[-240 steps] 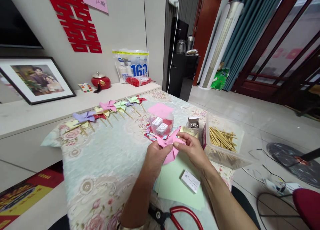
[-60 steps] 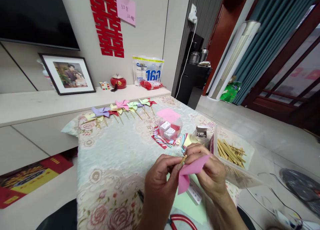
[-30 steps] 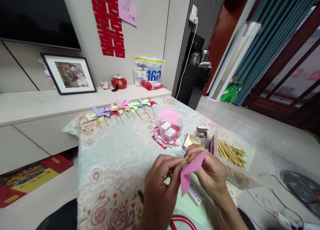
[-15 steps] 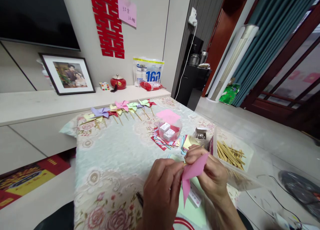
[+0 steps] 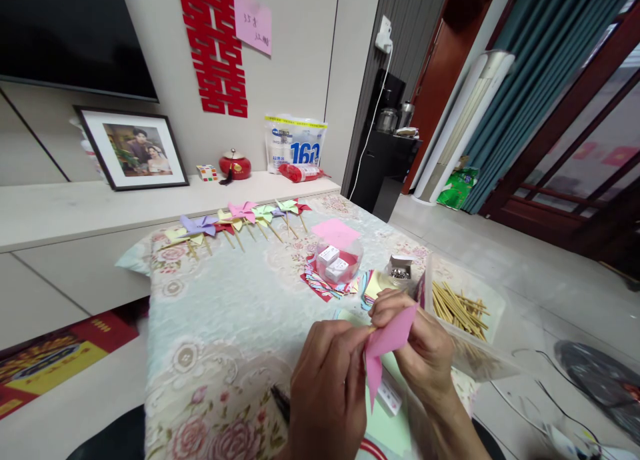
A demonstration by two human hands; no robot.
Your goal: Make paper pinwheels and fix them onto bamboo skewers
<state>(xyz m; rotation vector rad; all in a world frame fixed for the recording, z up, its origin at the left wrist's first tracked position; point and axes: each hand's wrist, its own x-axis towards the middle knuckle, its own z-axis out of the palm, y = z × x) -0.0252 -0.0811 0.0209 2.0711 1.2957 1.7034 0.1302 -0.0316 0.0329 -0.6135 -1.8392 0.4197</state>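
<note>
Pink paper pinwheel [image 5: 383, 350], thin folded card with pointed flaps, was held above the near edge of the table [image 5: 235, 313], between both hands. Right hand [image 5: 425, 357] gripped it from behind, fingers curled and pressed against the paper, thumb on top edge. Left hand [image 5: 327, 380] had fingers bunched together, pinching a thin wooden stick [image 5: 371, 327] at the pinwheel's centre; only the stick's tip showed. Under the hands lay a flat pale green sheet [image 5: 387, 427] and a small white box [image 5: 389, 395], partly hidden.

Just right of the hands sat a clear plastic tub [image 5: 493, 340], rectangular, holding a loose pile of straight bamboo sticks [image 5: 457, 307]. Beyond the hands stood a small open box of metal pins [image 5: 400, 270], shiny, too small to tell more. Next to it was a round clear container [image 5: 340, 260] with two white boxes inside and a pink square sheet on top, resting on a fan of coloured paper squares [image 5: 320, 283].

At the far edge a row of finished pinwheels [image 5: 240, 217] lay on sticks, purple, yellow, pink, green, red. Tablecloth was pale, floral, textured weave. A dark pen-like thing [image 5: 281, 401] lay near the left wrist, cannot tell what.
</note>
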